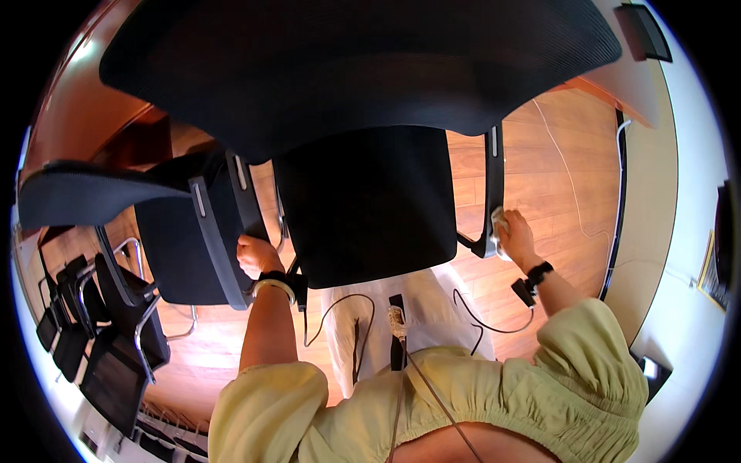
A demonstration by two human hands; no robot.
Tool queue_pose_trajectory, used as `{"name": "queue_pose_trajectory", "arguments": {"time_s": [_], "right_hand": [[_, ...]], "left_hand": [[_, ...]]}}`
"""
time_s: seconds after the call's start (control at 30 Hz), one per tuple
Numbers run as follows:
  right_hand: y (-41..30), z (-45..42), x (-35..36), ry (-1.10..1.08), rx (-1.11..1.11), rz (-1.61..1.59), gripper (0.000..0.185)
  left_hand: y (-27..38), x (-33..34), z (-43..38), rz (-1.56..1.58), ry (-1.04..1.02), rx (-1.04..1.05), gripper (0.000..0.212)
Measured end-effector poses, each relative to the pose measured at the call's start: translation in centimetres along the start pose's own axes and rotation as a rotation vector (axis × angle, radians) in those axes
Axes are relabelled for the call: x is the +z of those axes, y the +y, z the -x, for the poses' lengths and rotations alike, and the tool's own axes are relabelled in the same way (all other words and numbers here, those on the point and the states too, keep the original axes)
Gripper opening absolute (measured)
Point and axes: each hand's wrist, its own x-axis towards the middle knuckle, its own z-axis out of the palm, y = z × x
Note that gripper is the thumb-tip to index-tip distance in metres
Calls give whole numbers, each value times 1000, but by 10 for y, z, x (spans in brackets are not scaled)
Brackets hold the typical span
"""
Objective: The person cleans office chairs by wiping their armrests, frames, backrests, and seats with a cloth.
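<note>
A black office chair with a mesh backrest (359,69) and a dark seat (370,208) stands right in front of me. On the right, my right hand (516,234) presses a crumpled whitish cloth (499,231) against the outer side of the chair's right armrest (494,185). My left hand (257,256) is closed around the front of the left armrest (248,202); its fingertips are partly hidden. That armrest lies close beside the armrest (215,243) of a second black chair on the left.
Several black chairs (116,359) with metal frames line the left side. A reddish wooden desk (87,116) is at the upper left. A thin white cable (570,173) runs over the wood floor (544,156) near the right wall. Dark cables hang from both my wrists.
</note>
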Motion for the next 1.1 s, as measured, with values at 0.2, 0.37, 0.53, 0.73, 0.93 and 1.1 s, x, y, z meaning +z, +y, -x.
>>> {"name": "queue_pose_trajectory", "arguments": {"time_s": [0.2, 0.37, 0.53, 0.73, 0.93, 1.1], "right_hand": [[7, -74, -49, 166, 136, -379, 37], [14, -157, 0, 619, -189, -47, 44], [-3, -118, 10, 587, -141, -86, 42], [24, -37, 49, 385, -50, -229, 40], [-141, -35, 7, 331, -414, -494, 36], [-313, -97, -6, 497, -1036, -737, 45]], "left_hand": [[-4, -6, -5, -75, -18, 7, 49], [-2, 4, -2, -59, 10, 42, 49], [4, -6, 1, -69, 2, 9, 48], [-6, 10, -2, -109, 146, -7, 43], [-6, 1, -5, -115, 11, -52, 50], [-3, 2, -5, -133, -46, -78, 49]]}}
